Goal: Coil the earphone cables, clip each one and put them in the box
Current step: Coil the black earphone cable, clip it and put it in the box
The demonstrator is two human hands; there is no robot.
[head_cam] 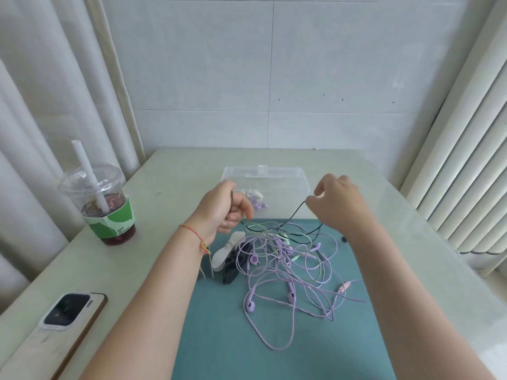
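Across the pale table (175, 171) lies a teal mat (219, 338), and every place below is given from that mat. Just past its far edge stands the clear box (274, 174), open-topped, with a few small white and purple pieces already in its near left corner, too blurred to name. Left of the mat, well apart, stand an iced drink cup (104, 204) with a straw and, nearer the viewer, a phone (65, 311) lying face down. Over the mat's far edge both hands work a black cable (297, 213): the left hand (225, 207) is closed in a loose fist round one stretch of it, and the right hand (337, 201) pinches another stretch between thumb and fingertips, the cable sagging down between them into the heap. That heap, the tangle of earphones (288, 270), covers the mat's far and middle parts: mostly lilac cables with a few pale green strands, looped over one another, with purple earbuds and a pinkish plug showing at its near and right edges. On the mat's far left corner lie the clips (229, 256), one white and one black, touching each other. By my reading the step in hand is drawing the black cable free so it can be coiled. Next it calls for lifting it clear of the lilac loops without dragging them along, then winding it round the left hand's fingers.
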